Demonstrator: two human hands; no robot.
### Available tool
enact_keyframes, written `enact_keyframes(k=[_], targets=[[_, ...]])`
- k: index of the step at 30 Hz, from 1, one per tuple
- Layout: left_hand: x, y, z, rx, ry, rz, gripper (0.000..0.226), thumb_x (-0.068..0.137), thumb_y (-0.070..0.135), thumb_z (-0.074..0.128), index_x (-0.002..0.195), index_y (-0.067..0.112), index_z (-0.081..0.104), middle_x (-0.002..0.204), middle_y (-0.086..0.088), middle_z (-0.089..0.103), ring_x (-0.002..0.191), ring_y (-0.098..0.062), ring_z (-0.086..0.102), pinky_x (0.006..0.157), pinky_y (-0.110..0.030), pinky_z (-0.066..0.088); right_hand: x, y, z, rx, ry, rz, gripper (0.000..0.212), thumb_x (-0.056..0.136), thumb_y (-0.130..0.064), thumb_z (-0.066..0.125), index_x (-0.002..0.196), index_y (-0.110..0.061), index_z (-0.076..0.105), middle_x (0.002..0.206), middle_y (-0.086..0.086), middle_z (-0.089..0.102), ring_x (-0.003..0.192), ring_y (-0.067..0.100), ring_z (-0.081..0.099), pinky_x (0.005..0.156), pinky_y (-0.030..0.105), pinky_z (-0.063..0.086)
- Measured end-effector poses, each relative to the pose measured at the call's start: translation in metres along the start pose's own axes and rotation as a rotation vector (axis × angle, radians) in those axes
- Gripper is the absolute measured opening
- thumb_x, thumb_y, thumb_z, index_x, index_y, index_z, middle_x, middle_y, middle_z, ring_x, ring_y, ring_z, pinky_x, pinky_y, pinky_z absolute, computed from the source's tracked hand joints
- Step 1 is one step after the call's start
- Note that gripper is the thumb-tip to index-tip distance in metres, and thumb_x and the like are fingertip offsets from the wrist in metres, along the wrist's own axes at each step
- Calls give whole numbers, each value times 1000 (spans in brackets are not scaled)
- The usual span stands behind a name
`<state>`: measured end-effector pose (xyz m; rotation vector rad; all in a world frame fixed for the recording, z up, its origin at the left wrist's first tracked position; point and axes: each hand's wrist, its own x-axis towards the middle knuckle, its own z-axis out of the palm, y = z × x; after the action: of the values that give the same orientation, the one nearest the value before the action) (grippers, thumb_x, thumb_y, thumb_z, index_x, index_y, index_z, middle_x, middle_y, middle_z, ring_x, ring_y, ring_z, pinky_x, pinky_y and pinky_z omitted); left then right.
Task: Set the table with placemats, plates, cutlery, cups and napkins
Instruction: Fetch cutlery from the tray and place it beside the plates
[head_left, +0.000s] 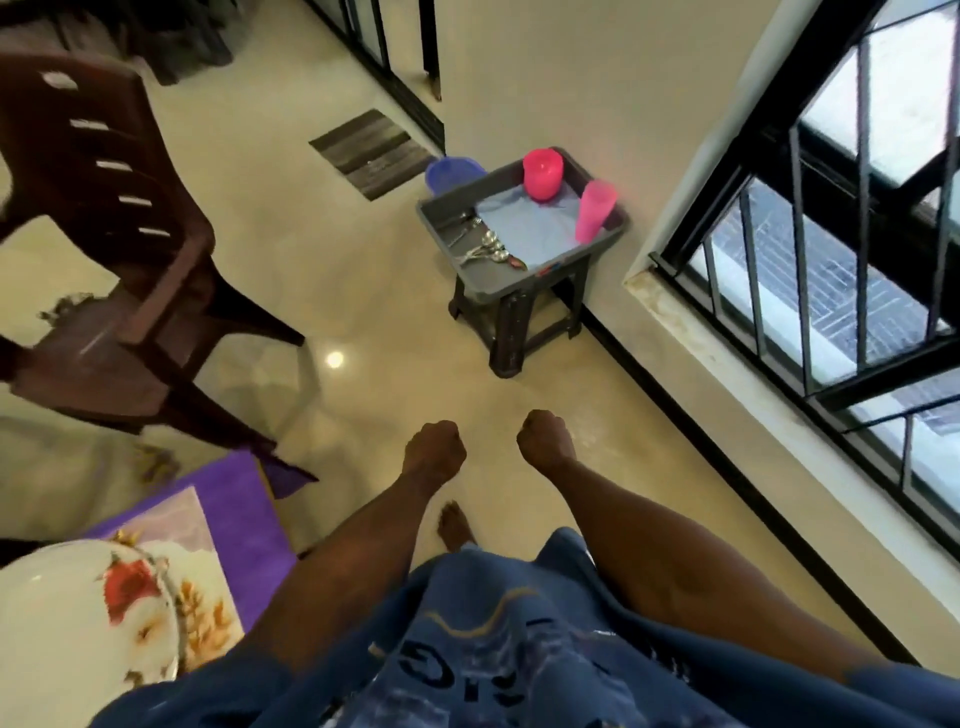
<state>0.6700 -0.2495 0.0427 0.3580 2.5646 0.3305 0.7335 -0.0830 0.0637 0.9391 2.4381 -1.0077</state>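
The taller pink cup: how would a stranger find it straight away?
Look at the barred window, then down to the grey tray on a dark stool beside the wall. The taller pink cup stands at the tray's window-side edge, slimmer than the squat pink cup.

two pink cups (543, 174) (596, 210), one plate (78, 623), one chair (104, 234), one grey tray (519, 270)

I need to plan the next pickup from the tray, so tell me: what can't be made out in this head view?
- Cutlery in the tray: a small, tangled heap; count and types unclear.
- Blue item behind the tray: the tray hides most of it; cannot be identified.
- Plate on the purple placemat: cut off by the left and bottom edges; blurred.
- Left hand and right hand: curled, backs to the camera; palms hidden.
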Motion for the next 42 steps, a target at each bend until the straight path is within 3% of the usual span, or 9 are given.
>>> enact_keyframes(k=[8,12,18,24,28,32,38,42], targets=[[119,-35,-78,10,-22,6,22,95,25,49,103,13,66,107,-10,68,97,-31,64,79,-35,51,86,-101,-7,124,81,78,21,87,-10,50,102,-6,64,108,14,65,98,32,62,83,39,55],[175,-39,-96,27,-42,40,24,95,26,48,102,13,66,108,-10,67,98,-31,63,79,-35,50,134,-126,-12,168,116,142,23,88,-8,51,105,-5,65,109,14,66,100,32,63,73,30,47],[276,-33,-137,35,-61,60,24,96,25,49,105,11,67,109,-11,68,99,-30,63,82,-35,50,231,-170,-34,262,96,185,17,82,-6,50,90,-3,65,92,14,66,93,34,65,65,29,43],[365,-20,-185,74,-116,107,22,94,23,51,101,11,67,108,-11,68,97,-31,63,80,-36,52,311,-225,-69,252,109,128,27,92,-8,49,113,4,62,117,22,63,109,37,60,87,40,50],[415,4,-208,71,-157,152,24,94,21,49,105,9,67,113,-14,66,102,-33,61,81,-35,48,342,-233,-78,301,117,233,23,92,-6,48,104,4,64,109,21,65,105,34,62,72,27,40],[470,39,-218,113,-253,253,26,93,17,47,107,5,66,117,-17,65,109,-36,59,86,-38,47,364,-232,-91,391,170,394,26,93,-6,47,113,5,60,117,22,62,110,35,58,78,30,41],[527,74,-210,187,-432,380,21,89,14,55,95,1,70,105,-19,69,102,-36,63,79,-36,47,395,-239,-90,545,251,625,22,88,-6,49,102,3,63,112,22,65,106,37,61,74,30,40],[559,81,-194,249,-512,405,21,90,13,54,98,0,69,105,-19,69,103,-35,63,77,-31,44,414,-244,-81,648,312,761,20,85,-4,49,95,4,65,103,23,67,99,36,63,74,32,44]])
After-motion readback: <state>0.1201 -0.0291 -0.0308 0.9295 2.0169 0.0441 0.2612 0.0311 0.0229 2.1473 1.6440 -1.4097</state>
